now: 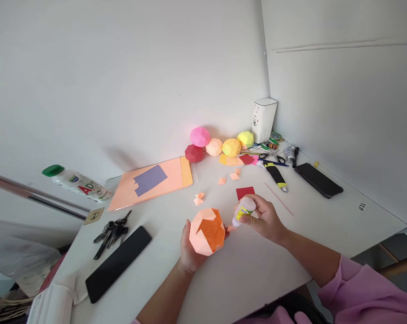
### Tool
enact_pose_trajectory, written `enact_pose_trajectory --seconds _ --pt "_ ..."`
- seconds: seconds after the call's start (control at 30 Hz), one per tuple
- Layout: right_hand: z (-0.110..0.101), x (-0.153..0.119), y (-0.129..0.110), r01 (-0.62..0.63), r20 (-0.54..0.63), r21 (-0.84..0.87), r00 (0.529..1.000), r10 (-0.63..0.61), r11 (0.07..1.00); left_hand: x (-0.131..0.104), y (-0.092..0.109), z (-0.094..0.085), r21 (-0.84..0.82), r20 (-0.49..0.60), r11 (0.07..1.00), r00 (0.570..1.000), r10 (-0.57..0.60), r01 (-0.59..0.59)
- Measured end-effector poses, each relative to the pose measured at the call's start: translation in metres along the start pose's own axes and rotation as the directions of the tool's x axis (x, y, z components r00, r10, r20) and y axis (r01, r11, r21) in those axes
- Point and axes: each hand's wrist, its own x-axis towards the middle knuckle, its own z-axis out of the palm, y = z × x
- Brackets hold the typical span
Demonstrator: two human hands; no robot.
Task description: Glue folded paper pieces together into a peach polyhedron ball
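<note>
Your left hand (194, 252) has its grip curled partly open around the orange ball (203, 238), which is held above the surface (243, 270), its gap facing your right hand (267, 220). Your right grip is closed about the glue bottle (244, 210), tipped nozzle-down at a small orange piece beside the ball. Near your left arm lie the black phone (118, 264) and the keys (112, 231). Beyond your hands are the red square (245, 193) and the cutter (275, 175); farther back, against the wall, five faceted balls (213, 146) sit bunched together.
</note>
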Motion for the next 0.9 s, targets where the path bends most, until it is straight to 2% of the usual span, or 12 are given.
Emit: enact_pose_trajectory --seconds 0.27,0.63,0.9 --pt "0.0025 -0.0017 -0.0001 0.023 0.01 0.007 1.0 -0.023 1.0 -0.0001 -0.001 -0.0023 -0.017 0.049 0.999 0.998 -0.028 0.029" --pt "0.0032 -0.0022 -0.001 0.035 -0.056 -0.062 0.998 -0.039 0.997 -0.0001 -0.0014 -0.0042 -0.021 0.056 0.999 0.998 -0.027 0.029" --pt "0.0022 -0.0011 -0.0023 0.034 -0.054 -0.082 0.998 -0.039 0.996 0.0 -0.0011 -0.0045 -0.018 0.071 1.0 0.997 -0.019 0.02"
